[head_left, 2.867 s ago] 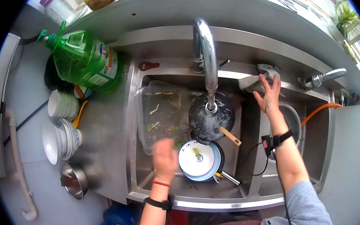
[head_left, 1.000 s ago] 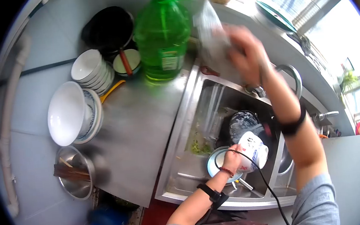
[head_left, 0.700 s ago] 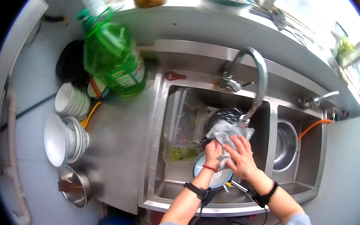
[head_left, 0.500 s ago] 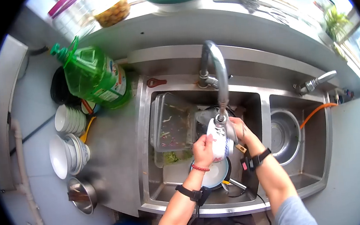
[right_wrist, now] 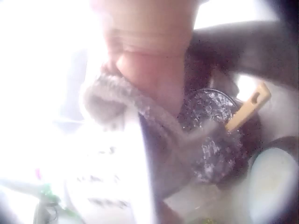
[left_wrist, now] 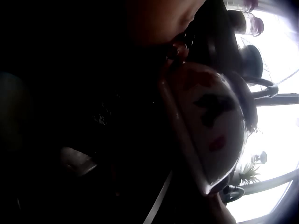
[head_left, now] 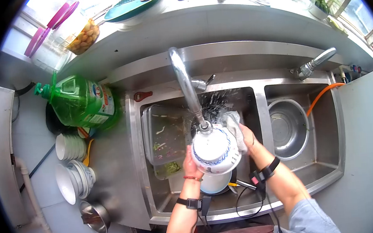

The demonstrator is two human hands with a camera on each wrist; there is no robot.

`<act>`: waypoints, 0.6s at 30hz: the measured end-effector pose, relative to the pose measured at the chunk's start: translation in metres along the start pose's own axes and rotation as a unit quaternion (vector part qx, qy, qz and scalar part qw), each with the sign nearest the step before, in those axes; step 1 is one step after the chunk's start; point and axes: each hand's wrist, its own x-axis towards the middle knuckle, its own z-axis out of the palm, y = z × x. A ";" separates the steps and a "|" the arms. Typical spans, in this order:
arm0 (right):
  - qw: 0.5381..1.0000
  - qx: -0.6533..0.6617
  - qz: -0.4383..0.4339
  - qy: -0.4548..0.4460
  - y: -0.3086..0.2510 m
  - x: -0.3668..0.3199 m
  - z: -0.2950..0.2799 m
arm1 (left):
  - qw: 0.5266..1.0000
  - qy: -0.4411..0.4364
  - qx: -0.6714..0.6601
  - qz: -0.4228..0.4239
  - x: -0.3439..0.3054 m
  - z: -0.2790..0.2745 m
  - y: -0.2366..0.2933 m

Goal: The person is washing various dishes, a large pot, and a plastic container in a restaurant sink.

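Observation:
A white bowl [head_left: 220, 161] with blue and red decoration is held upside down under the tap [head_left: 183, 79], its base facing up in the head view. My left hand [head_left: 191, 165] grips its left side. On the right side, my right hand [head_left: 249, 140] presses a grey cloth [head_left: 236, 132] against the bowl; the fingers are mostly hidden behind cloth and bowl. The right wrist view shows the cloth [right_wrist: 121, 91] between hand and bowl. Dark and tilted, the left wrist view has the bowl's painted side [left_wrist: 210, 116]. Water splashes up behind the bowl.
Below are a dark wet pan [right_wrist: 210, 154] with a wooden handle [right_wrist: 250, 107] and a pale blue dish [head_left: 214, 185]. Clear plastic containers [head_left: 166, 138] lie in the basin's left side. Stacked bowls [head_left: 70, 180] and a green jug [head_left: 83, 101] stand left; a steel basin [head_left: 289, 127] sits right.
My right hand has fetched the cloth and brought it to the bowl, which my left hand has picked up. The bowl has turned base-up under the tap.

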 end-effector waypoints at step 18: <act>0.409 -0.743 -0.390 -0.359 0.049 -0.059 0.011 | 0.943 -0.029 0.289 -0.160 -0.017 -0.024 0.061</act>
